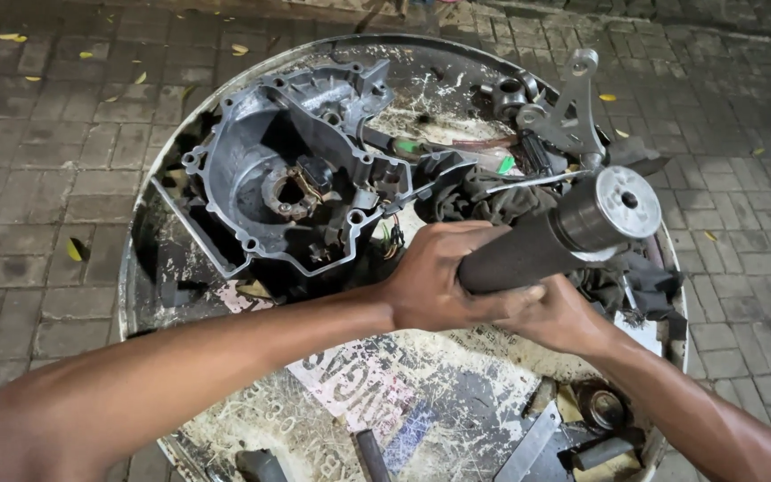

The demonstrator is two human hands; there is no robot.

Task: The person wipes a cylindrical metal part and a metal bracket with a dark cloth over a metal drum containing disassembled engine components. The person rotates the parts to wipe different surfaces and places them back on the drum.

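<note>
My left hand [435, 277] wraps around the dark grip of a handlebar tube [528, 250] with a silver metal end cap [622, 203] pointing up and right. My right hand [564, 314] holds the same tube from below, just under the left hand. Both hands hover over a round metal tray [149, 268] set on paving. To the left on the tray lies a grey cast engine cover [292, 170], its inner side facing up.
A dark rag [484, 196] and wires lie behind my hands. A silver bracket [568, 103] stands at the tray's far right. Small metal parts [600, 411] and a flat tool [528, 446] lie near the tray's front. Brick paving [37, 161] with leaves surrounds it.
</note>
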